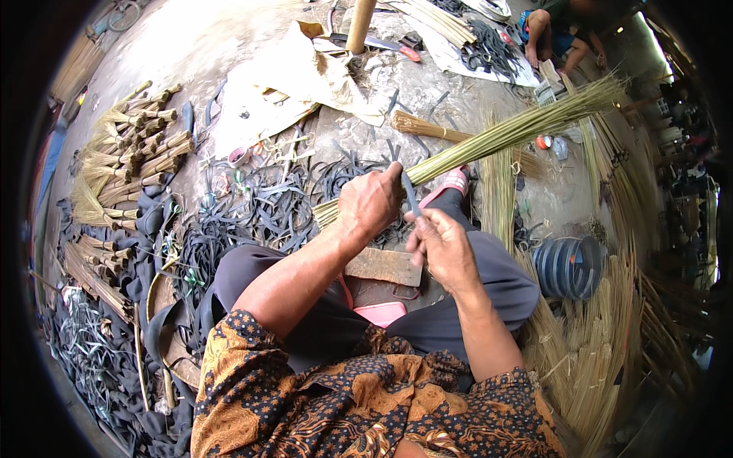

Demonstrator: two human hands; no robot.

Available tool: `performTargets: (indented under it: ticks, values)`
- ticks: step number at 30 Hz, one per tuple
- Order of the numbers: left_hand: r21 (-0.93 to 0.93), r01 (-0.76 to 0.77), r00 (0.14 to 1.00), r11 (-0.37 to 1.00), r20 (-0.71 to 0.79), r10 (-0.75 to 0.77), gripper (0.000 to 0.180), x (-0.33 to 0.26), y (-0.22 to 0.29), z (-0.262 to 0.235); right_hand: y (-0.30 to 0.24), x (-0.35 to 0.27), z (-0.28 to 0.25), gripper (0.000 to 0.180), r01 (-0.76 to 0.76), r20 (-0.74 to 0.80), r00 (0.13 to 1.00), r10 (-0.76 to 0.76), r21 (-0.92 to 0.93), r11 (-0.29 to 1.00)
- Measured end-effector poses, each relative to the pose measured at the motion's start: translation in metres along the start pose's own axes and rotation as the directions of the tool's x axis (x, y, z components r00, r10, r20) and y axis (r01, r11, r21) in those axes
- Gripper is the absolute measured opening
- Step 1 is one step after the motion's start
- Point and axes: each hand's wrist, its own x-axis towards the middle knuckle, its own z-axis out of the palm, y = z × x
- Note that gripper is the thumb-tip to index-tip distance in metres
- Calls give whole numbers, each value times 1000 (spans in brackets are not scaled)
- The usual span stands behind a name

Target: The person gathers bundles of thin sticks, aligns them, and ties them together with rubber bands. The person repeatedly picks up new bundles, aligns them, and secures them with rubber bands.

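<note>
A long bundle of thin greenish sticks [519, 128] slants from my lap up to the far right, its fine ends fanning out. My left hand [370, 200] is closed around it near the thick butt end, which pokes out on the left. A dark grey strip [411, 195], looking like rubber, comes off the bundle just right of that fist. My right hand [445, 248] pinches the strip's lower end, a little below the bundle. Below my hands, a worn wooden board [384, 266] lies between my legs.
Tangled dark strips [275, 202] cover the ground at left, near stacked stick bundles [153, 145]. A rolled dark coil [567, 267] and loose sticks [588, 343] lie at right. A knife [382, 44] rests beside a wooden post [360, 27]. Another person [561, 34] sits at far right.
</note>
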Motion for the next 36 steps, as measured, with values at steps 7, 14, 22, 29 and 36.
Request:
performTargets:
  ticks: [7, 14, 22, 29, 36]
  values:
    - [-307, 6, 971, 952, 228, 68, 34, 2, 1, -34, 18, -37, -33, 30, 315, 61, 945, -322, -432, 845]
    - [-819, 170, 575, 547, 534, 621, 18, -23, 29, -46, 32, 6, -70, 4, 586, 122, 699, -705, -664, 465]
    - [-664, -70, 881, 744, 308, 358, 37, -24, 26, -39, -46, -7, -52, 23, 254, 98, 941, -324, -838, 483]
    - [-67, -175, 970, 982, 160, 184, 27, -23, 13, -2, -64, 28, -12, 32, 15, -83, 993, -79, -589, 808]
    - [-39, -125, 992, 991, -12, 124, 19, -21, -1, 3, -24, 34, 1, 27, 194, -47, 980, -194, -5, 981]
